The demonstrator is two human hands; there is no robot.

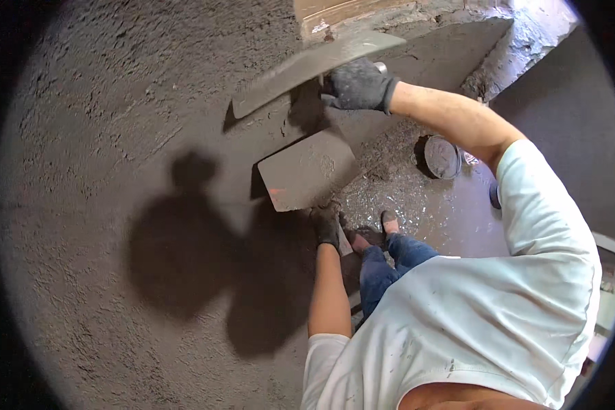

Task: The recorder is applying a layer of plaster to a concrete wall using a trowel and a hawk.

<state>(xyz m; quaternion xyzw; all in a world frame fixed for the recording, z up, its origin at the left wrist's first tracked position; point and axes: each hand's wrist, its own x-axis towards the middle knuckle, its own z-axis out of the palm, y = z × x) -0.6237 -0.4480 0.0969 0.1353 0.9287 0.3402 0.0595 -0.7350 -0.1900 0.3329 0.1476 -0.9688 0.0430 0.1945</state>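
My gloved right hand (pixel 359 85) grips a long flat grey trowel (pixel 307 72) high on the plastered wall (pixel 96 116), its long blade angled from upper right down to the left. Below it, my gloved left hand (pixel 325 224) is closed under a square mortar board (pixel 304 171) smeared with grey mortar and a small reddish mark; the board's handle is hidden. The wall is rough grey render toward the left and smoother near the trowel, with my shadow across it.
A bucket (pixel 442 157) stands on the wet, mortar-spattered floor (pixel 430 205) beside my feet, with a dark round item (pixel 495 195) partly behind my right arm. A rough, broken ledge (pixel 499 55) runs at the upper right, and a grey surface (pixel 560 116) lies beyond my arm.
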